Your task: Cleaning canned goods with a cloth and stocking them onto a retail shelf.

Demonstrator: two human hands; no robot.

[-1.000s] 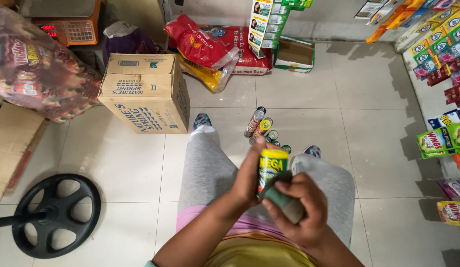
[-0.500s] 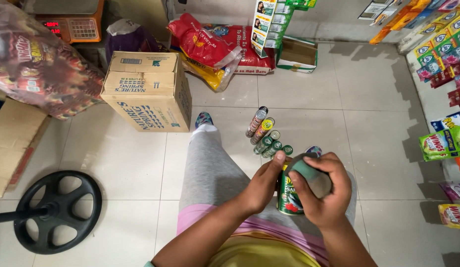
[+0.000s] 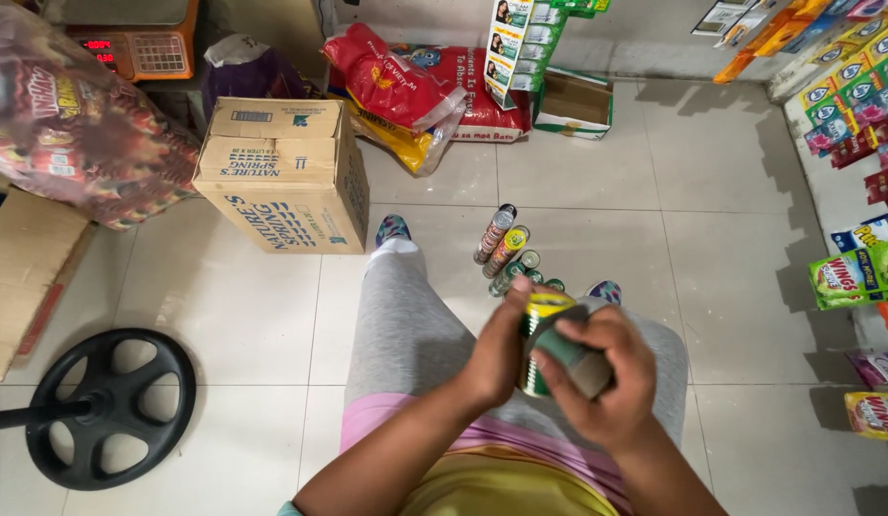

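- Green and yellow, a small tin can stood upright between both hands above the person's lap, over the grey-trousered legs.
- Left hand had its grip closed around the can's left side, thumb up near the yellow lid.
- Right hand had its grip closed on a dark green scouring pad, which it pressed against the can's right side and top edge.
- On the white tiled floor, just beyond the knees, a short row of more cans lay and stood close together, running away from the person; the nearest ones were partly hidden behind the hands.
- Left of the legs sat a brown cardboard box with its flaps shut, touching the floor and well apart from the cans.
- Behind it lay red and yellow sacks, leaning on one another against the wall.
- At the far left bulged a big clear bag of packaged snacks, and above it an orange weighing scale.
- A black round fan base rested on the floor at lower left.
- Along the right edge hung strips of coloured sachets.
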